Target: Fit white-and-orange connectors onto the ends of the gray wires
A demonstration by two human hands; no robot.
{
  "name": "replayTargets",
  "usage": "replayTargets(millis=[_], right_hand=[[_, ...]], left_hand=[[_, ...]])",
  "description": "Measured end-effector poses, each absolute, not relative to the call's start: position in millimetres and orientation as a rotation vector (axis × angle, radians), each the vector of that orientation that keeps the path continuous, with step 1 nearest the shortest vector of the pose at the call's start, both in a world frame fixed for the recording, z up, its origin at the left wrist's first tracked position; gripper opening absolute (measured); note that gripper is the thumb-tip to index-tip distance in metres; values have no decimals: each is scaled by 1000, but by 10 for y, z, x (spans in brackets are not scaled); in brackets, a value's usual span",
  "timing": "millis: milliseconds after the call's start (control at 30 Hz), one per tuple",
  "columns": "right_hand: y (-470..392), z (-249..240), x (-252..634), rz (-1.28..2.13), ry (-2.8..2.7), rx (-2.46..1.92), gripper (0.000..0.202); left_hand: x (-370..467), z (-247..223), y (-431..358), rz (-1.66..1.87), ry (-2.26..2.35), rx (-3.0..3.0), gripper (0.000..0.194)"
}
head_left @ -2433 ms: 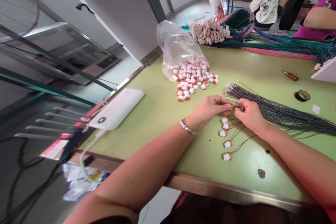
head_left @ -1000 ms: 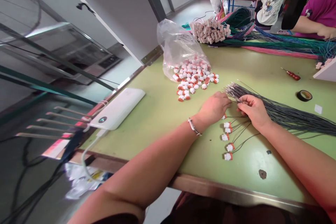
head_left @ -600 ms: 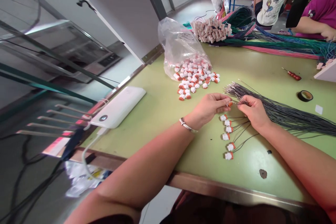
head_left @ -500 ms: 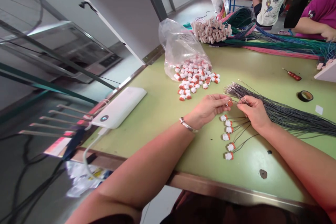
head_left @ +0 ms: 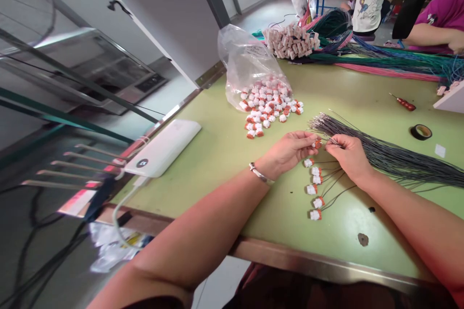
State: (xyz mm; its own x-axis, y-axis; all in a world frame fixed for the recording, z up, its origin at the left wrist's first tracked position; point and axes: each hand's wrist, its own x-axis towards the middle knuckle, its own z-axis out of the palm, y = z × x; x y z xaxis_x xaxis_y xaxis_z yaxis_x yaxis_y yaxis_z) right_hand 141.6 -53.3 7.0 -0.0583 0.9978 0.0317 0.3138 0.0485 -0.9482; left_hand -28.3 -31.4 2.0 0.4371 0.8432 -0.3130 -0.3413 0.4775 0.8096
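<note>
My left hand [head_left: 295, 147] pinches a small white-and-orange connector [head_left: 316, 144] between thumb and fingertips. Just to its right, my right hand [head_left: 346, 152] is closed on thin dark wires, their tips pointing at the connector. Whether a tip sits inside the connector I cannot tell. Below the hands lies a column of several connectors [head_left: 316, 179] with dark wires running from them under my right hand. Behind my right hand, a thick bundle of dark wires [head_left: 391, 152] stretches to the right, its bare ends by my fingers.
A clear plastic bag [head_left: 246, 67] spills loose connectors [head_left: 266, 108] onto the green table [head_left: 203, 174]. A white power bank [head_left: 165, 147] lies at the left edge. Black tape [head_left: 420, 132] and a red-handled screwdriver [head_left: 404, 103] lie right. Coloured wire bundles [head_left: 380, 63] cross the back, near a co-worker's arm [head_left: 431, 34].
Both hands stay nearly in place, my right hand a touch further left, closer to the connector. The person in the white shirt at the back has shifted posture.
</note>
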Motion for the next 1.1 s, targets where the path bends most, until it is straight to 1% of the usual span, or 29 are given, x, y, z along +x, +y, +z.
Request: replayTargets(millis=[67, 167, 300, 500, 700, 1000, 1100], right_hand=[[-536, 92, 1411, 1051, -1507, -1402, 21], [-528, 91, 1413, 1085, -1522, -1406, 18], [-510, 48, 1425, 1078, -1574, -1372, 17], [-518, 39, 1431, 1080, -1648, -1412, 18], [-509, 70, 1427, 1086, -1487, -1408, 11], [-502, 20, 1375, 971, -1541, -1507, 12], [-490, 2, 1381, 957, -1547, -1499, 10]], left_hand=[[-273, 20, -318, 851, 823, 801, 5], [-238, 26, -329, 899, 900, 984, 11], [-194, 32, -347, 868, 987, 1158, 13], [-199, -7, -335, 788, 926, 1033, 16], [-197, -10, -332, 870, 882, 848, 12], [-129, -30, -351, 871, 940, 919, 9], [-109, -49, -349, 863, 968, 996, 12]])
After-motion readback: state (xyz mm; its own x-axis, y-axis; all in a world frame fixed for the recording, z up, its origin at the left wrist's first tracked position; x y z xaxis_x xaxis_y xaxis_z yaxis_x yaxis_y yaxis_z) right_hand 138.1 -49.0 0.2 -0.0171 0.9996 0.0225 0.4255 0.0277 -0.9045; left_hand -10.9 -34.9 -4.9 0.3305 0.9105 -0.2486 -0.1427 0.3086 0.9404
